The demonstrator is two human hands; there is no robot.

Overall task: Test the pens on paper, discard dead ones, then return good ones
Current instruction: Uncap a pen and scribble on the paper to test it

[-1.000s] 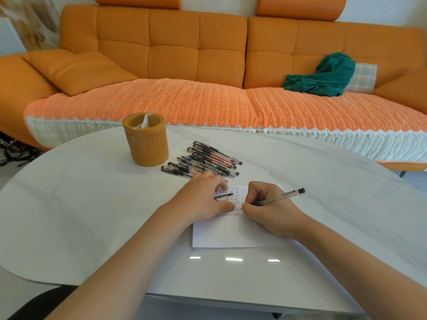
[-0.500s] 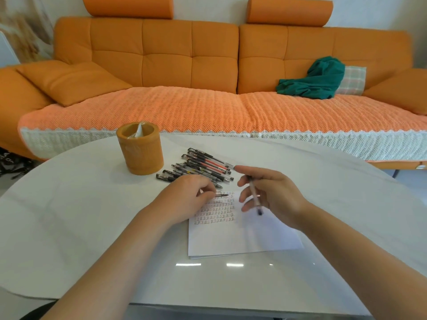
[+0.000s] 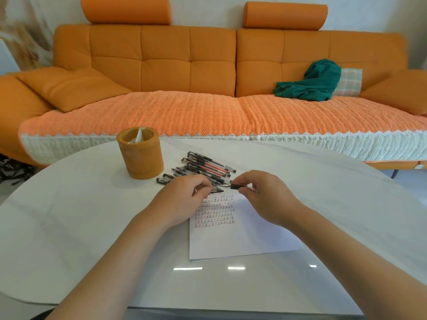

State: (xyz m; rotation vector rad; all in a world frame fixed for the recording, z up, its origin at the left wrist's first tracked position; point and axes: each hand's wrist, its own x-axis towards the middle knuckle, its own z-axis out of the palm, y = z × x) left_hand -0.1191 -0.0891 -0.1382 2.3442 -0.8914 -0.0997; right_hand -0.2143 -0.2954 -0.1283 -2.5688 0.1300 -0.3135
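Note:
A white sheet of paper (image 3: 233, 239) lies on the table, its upper left covered with rows of small test marks. Over its top edge my right hand (image 3: 265, 197) pinches a pen (image 3: 235, 187) with the tip pointing left. My left hand (image 3: 184, 195) holds a black pen cap (image 3: 217, 190) whose mouth faces that tip; the two are almost touching. Behind my hands several capped pens (image 3: 203, 165) lie in a loose pile. An orange round pen holder (image 3: 141, 158) stands left of the pile with a bit of clear wrapping inside.
The white oval table (image 3: 80, 227) has its near edge at the bottom of the view. An orange sofa (image 3: 184, 65) with a woven cover stands right behind it, with a green cloth (image 3: 314, 84) on its right seat.
My right hand stopped writing, lifted off the paper and turned the pen around, bringing its tip up to the cap in my left hand. The left hand shifted slightly up off the marks.

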